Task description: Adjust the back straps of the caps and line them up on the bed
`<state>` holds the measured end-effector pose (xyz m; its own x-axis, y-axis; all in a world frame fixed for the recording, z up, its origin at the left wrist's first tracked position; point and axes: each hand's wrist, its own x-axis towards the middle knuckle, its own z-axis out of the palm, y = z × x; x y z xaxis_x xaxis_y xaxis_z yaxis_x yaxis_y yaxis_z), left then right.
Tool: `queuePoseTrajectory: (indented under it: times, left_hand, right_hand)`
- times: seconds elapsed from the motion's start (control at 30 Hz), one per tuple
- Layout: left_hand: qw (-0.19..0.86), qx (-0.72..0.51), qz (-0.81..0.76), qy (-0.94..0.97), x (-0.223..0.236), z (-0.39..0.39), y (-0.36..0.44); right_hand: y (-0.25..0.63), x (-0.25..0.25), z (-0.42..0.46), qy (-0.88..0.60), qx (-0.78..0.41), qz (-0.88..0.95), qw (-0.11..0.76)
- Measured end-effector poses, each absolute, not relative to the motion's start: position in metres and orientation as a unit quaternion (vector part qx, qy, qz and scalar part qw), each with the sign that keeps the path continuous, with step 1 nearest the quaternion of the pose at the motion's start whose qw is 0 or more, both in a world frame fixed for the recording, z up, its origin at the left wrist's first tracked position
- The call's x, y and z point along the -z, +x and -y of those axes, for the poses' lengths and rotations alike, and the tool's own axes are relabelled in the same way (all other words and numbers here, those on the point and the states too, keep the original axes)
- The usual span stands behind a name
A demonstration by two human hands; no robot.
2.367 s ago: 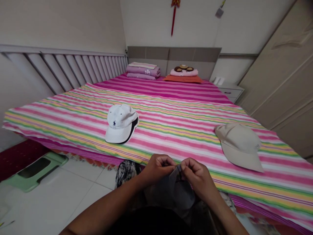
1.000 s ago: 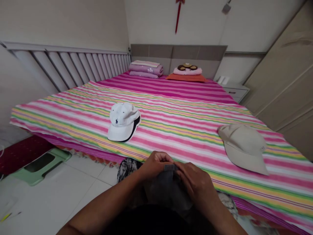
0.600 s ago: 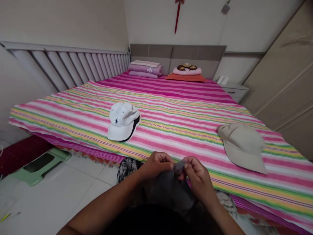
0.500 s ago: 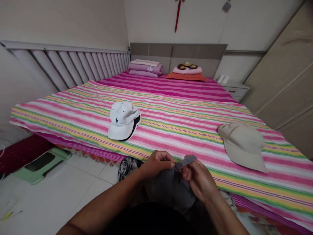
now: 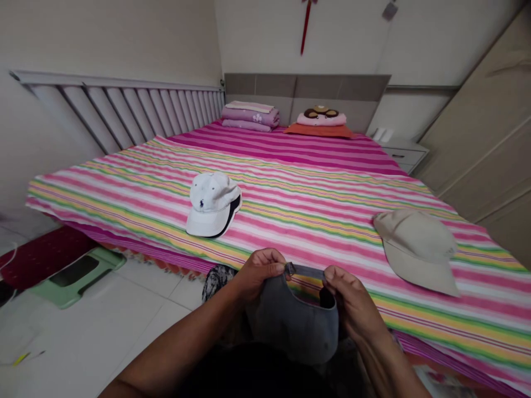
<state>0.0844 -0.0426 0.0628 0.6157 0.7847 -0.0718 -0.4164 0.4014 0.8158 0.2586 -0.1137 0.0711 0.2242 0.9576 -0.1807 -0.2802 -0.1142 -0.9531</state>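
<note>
My left hand (image 5: 260, 273) and my right hand (image 5: 352, 301) hold a dark grey baseball cap (image 5: 296, 326) up by its back, one at each end of the adjustable strap (image 5: 306, 271). The strap is stretched between them, and the striped sheet shows through the opening beneath it. The cap's peak is hidden below. On the bed, a white cap with a black-edged peak (image 5: 212, 205) lies to the far left of my hands. A beige cap (image 5: 417, 251) lies to their right, tilted on its side.
The pink-striped bed sheet (image 5: 315, 221) spreads ahead, with folded bedding (image 5: 250, 116) and a pillow (image 5: 321, 119) by the headboard. A slatted rail runs along the left. A green stool (image 5: 78, 279) and red mat (image 5: 41, 257) are on the tiled floor; a wardrobe stands right.
My hands have moved apart. The strap, pinched together between my fingers before, now stretches across the cap's back and the opening shows. The view has shifted slightly.
</note>
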Motion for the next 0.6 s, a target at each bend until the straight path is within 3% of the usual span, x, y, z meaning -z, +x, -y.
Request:
queuePoseTrajectory:
  times: [0.17, 0.4, 0.6]
  left_hand:
    - [0.771, -0.460, -0.213, 0.385, -0.070, 0.034, 0.075]
    - [0.765, -0.428, -0.247, 0.413, -0.084, 0.014, 0.079]
    - [0.714, -0.443, -0.327, 0.434, -0.100, -0.063, 0.102]
  right_hand:
    - [0.270, -0.077, 0.108, -0.467, -0.523, 0.204, 0.683]
    - [0.272, -0.090, 0.100, -0.471, -0.459, 0.292, 0.695]
    - [0.288, -0.097, 0.037, -0.438, -0.390, 0.286, 0.758]
